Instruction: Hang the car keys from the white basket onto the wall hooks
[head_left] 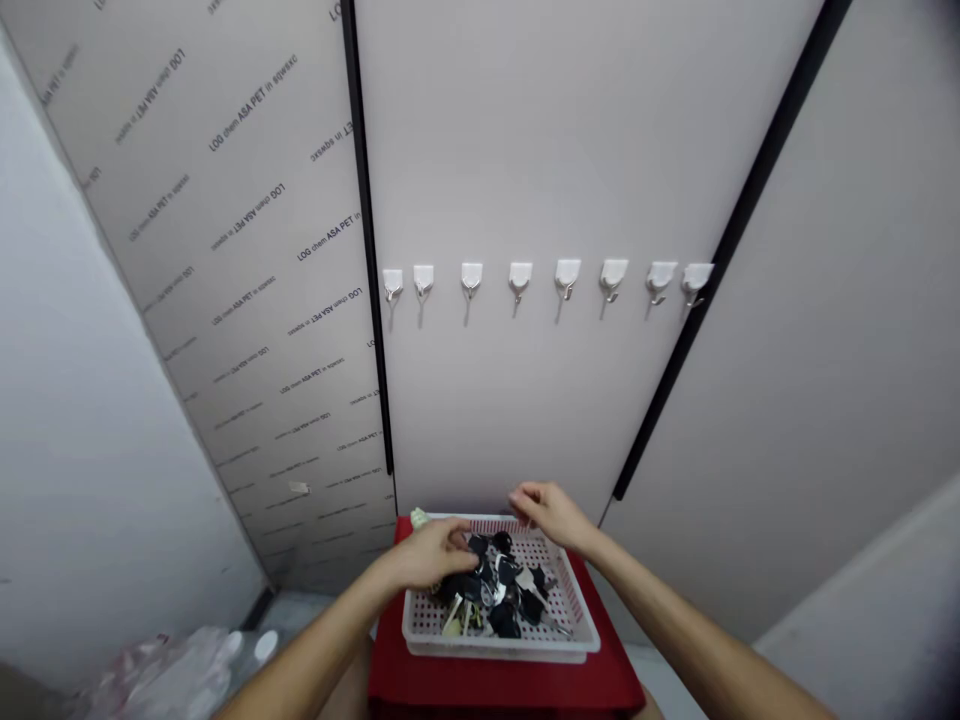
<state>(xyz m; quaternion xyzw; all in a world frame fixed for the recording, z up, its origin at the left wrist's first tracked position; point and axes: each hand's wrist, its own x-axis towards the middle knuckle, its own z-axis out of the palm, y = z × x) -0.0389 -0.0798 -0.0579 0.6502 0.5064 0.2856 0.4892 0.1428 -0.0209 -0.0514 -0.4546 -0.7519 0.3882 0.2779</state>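
- left hand [427, 555] low over the basket, wrist angled inward, fingers [459, 538] curled down onto the near side of the keys; any grip on a key hidden, impossible to tell
- right hand [551, 515] raised at the far rim, palm down, fingertips [521, 497] bunched together, nothing visible between them
- hands apart, forearms reaching in from the bottom corners of the view
- keys [495, 590] with black plastic heads and metal blades, heaped in the middle of a white perforated plastic basket [577, 610]
- basket flat on a surface [397, 670] covered in red cloth, a small pale green item [418, 517] just behind its far left corner
- 8 white adhesive hooks [544, 280] in a level row on a pale grey wall panel [555, 130], beyond the basket
- lettered grey panel [225, 250] to the left, black trim strip [367, 200] between the panels
- crumpled plastic bag [165, 675] on the floor at lower left
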